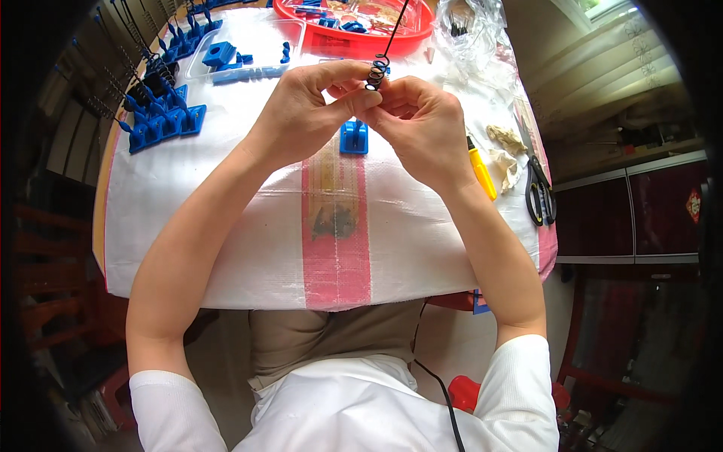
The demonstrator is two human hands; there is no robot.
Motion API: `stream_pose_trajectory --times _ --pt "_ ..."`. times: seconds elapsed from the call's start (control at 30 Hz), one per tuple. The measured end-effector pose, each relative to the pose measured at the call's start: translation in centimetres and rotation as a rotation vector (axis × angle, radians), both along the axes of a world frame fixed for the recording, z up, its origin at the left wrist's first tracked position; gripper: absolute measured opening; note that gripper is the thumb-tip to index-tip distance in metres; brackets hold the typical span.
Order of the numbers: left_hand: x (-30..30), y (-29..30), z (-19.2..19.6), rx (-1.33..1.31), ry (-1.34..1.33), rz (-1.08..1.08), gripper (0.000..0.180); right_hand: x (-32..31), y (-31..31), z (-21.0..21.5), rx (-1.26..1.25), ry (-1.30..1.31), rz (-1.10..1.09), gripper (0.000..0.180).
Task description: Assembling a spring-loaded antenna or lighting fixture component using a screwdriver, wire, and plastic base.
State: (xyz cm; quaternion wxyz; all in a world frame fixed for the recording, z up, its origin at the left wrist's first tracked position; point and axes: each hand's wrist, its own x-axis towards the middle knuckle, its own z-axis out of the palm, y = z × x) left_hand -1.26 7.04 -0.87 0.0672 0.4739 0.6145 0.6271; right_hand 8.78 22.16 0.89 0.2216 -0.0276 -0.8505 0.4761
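Over the far middle of the table, my left hand (312, 109) pinches a black coil spring (377, 75) between thumb and forefinger. A long straight wire rises from the coil's top. My right hand (425, 128) is closed at the spring's lower end, its fingertips meeting the left thumb. The fingers partly hide that lower end. Just below my hands, a small blue plastic base (354, 138) with an upright piece sits on the table, touched by neither hand.
Blue bases with springs and wires (162, 120) line the left edge. Behind are a see-through box (260, 34) and a red basin (384, 47) of blue parts. At right lie a yellow-handled tool (482, 173), black-handled scissors (538, 192), crumpled cloth (506, 139) and plastic bags (482, 38).
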Motion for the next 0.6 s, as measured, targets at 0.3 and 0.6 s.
stream_pose_trajectory --times 0.3,0.6 --pt "-0.23 0.13 -0.25 0.047 -0.008 -0.009 0.022 -0.07 -0.30 -0.12 0.040 0.025 -0.015 0.026" --pt "-0.33 -0.08 -0.42 0.026 0.039 0.034 0.035 -0.05 -0.35 -0.11 -0.032 -0.039 0.016 0.022"
